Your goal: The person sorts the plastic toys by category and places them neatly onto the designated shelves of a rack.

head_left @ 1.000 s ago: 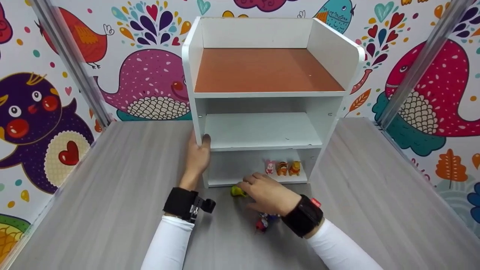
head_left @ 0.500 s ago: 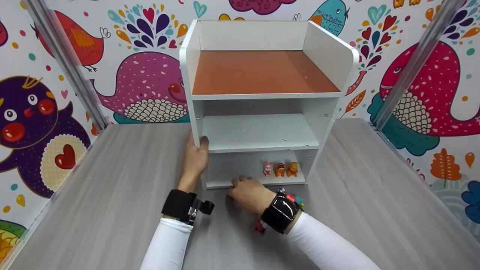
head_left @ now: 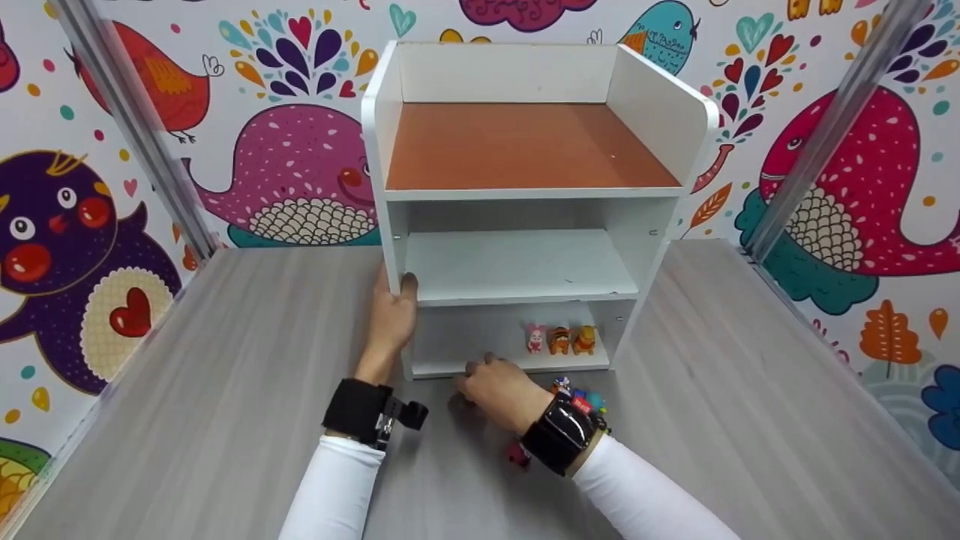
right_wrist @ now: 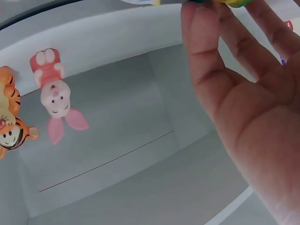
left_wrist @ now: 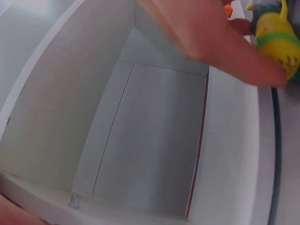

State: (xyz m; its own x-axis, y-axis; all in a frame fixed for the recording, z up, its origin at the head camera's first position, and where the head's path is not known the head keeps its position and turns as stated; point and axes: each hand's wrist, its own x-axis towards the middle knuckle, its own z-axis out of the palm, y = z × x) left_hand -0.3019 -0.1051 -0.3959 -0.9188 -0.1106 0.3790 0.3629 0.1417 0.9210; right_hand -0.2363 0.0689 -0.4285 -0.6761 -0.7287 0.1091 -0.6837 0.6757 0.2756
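My left hand grips the left side panel of a white shelf unit, its thumb on the inner side. Low in front of the bottom shelf, my right hand pinches a yellow toy figure with a green band, which the head view hides behind the fingers. In the right wrist view only the figure's lower edge shows at the fingertips. On the bottom shelf's right half stand a pink piglet figure, an orange tiger figure and a yellow bear figure in a row.
More small toys lie on the grey wood-look floor around my right wrist: a red one, a blue-and-white one and a turquoise one, partly covered. Patterned walls stand behind and on both sides.
My right hand has moved slightly left and down over the yellow-green figure and taken hold of it. It has barely moved in the last half second. The left hand keeps its grip.
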